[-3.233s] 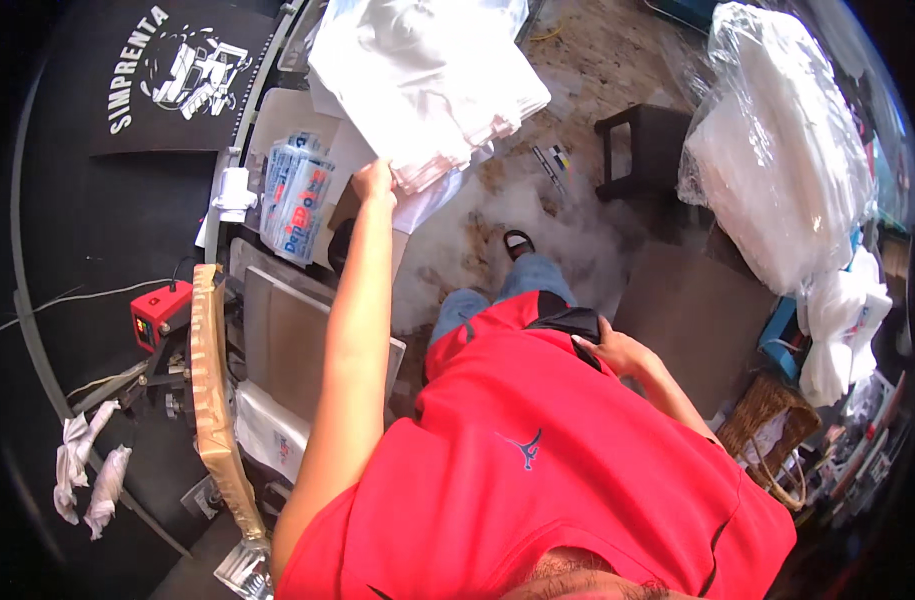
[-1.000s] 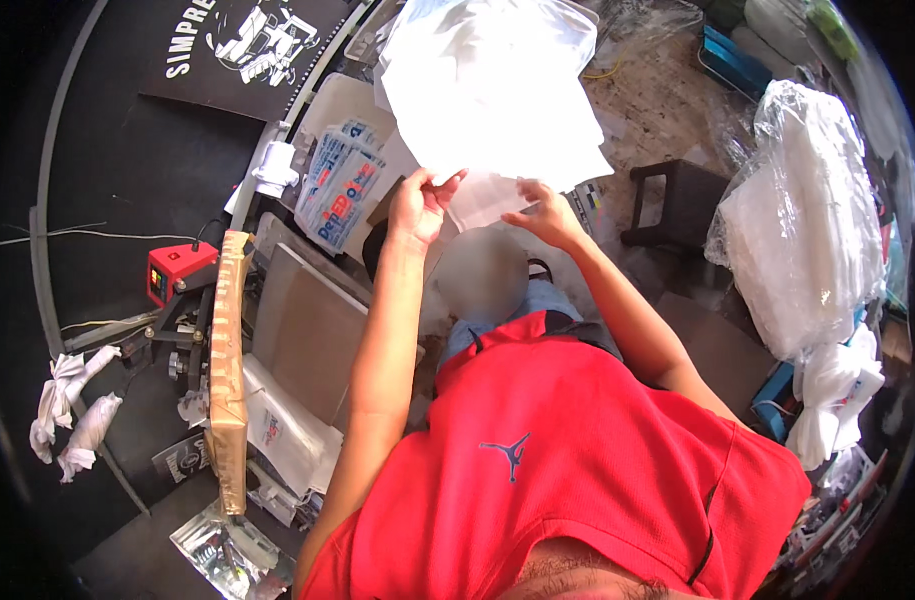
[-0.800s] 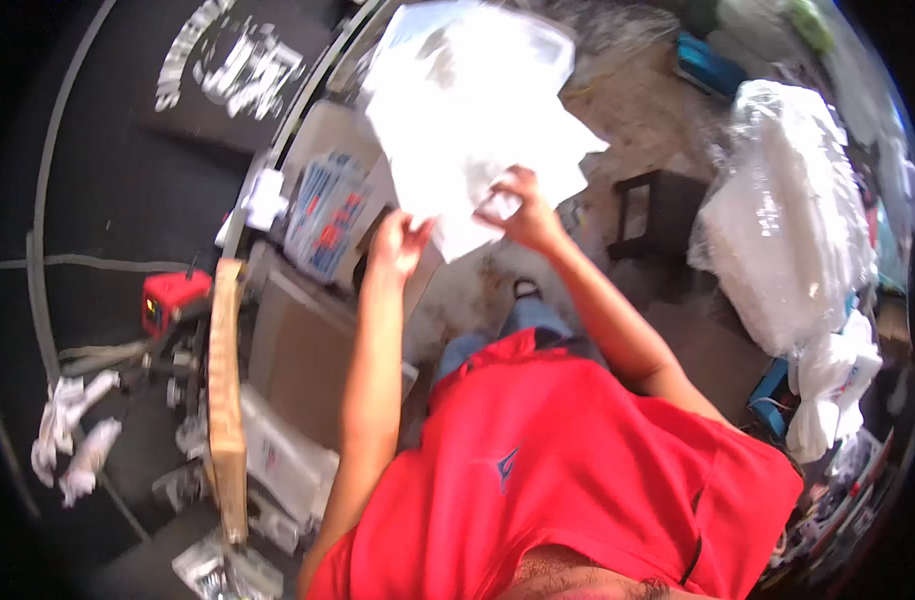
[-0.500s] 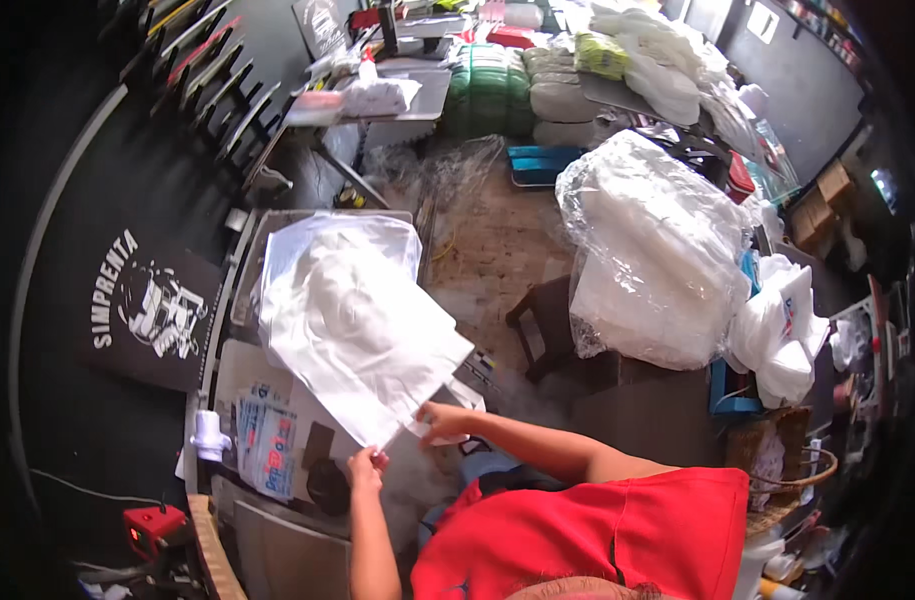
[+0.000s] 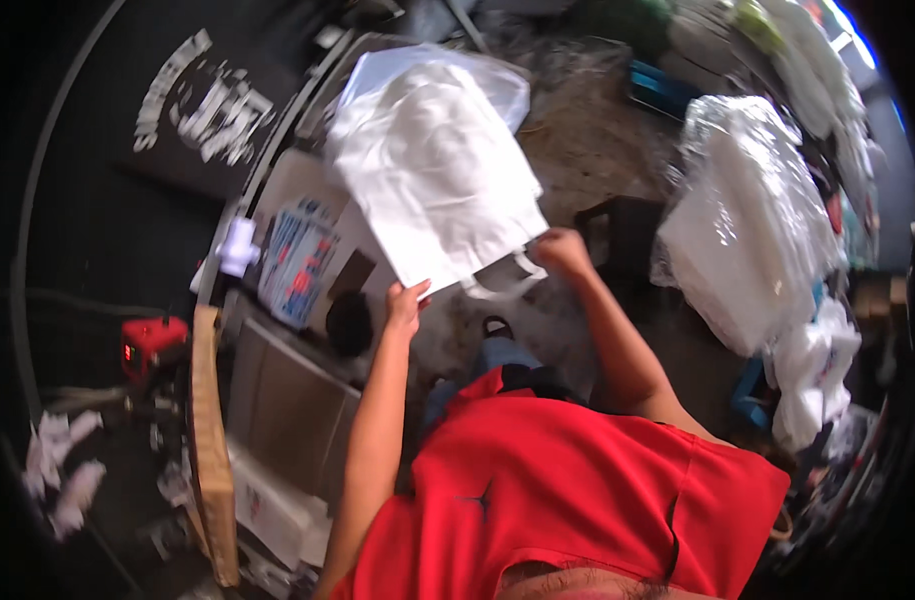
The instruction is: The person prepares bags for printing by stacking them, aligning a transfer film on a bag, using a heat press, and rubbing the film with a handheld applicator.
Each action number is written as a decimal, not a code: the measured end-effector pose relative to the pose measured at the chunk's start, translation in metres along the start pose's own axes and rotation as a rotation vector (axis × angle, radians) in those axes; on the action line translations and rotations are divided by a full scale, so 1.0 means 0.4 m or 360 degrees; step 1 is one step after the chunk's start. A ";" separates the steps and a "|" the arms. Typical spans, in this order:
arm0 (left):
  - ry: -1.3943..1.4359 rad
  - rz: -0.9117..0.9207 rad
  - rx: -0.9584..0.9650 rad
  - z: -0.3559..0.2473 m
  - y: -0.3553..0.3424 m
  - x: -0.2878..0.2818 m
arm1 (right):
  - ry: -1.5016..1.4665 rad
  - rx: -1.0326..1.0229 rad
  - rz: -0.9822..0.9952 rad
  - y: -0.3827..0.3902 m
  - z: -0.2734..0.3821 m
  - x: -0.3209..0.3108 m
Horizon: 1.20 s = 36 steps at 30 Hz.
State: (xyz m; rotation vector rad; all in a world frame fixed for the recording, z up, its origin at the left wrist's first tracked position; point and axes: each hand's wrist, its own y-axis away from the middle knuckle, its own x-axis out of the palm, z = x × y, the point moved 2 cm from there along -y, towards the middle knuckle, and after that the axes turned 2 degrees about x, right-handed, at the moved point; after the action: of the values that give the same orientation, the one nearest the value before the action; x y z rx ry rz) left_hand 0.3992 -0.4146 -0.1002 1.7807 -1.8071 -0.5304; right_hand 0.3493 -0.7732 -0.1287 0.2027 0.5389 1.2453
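A white cloth tote bag (image 5: 447, 180) lies spread over a surface in front of me, with a thin clear-white sheet of plastic (image 5: 507, 85) showing beneath its far end. At its near left corner, my left hand (image 5: 407, 307) pinches the open edge between thumb and fingers. My right hand (image 5: 559, 252) is closed on the near right corner of the same edge. Between the hands, a looped white handle (image 5: 512, 291) hangs off the bag toward me.
Printed plastic packets (image 5: 299, 265) and a dark round object (image 5: 349, 323) lie left of the bag. A dark stool (image 5: 617, 235) and a large plastic-wrapped white bundle (image 5: 742, 225) stand to the right. Near left are a red device (image 5: 152, 345) and a tan board edge (image 5: 213, 450).
My right hand has moved from near the handle to the bag's right corner, and the near edge is now stretched wide between both hands. The view has shifted down and turned.
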 end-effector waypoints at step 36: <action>-0.0590 -0.1273 0.0699 0.477 1.005 -0.992 | 0.0929 -0.0936 0.0650 0.615 0.370 1.078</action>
State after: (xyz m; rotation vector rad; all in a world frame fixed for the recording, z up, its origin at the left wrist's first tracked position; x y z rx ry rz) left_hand -0.0427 -0.0188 -0.0387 2.8877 -1.4299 -0.8503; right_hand 0.3074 -0.2696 -0.0150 -0.5921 0.6172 1.8192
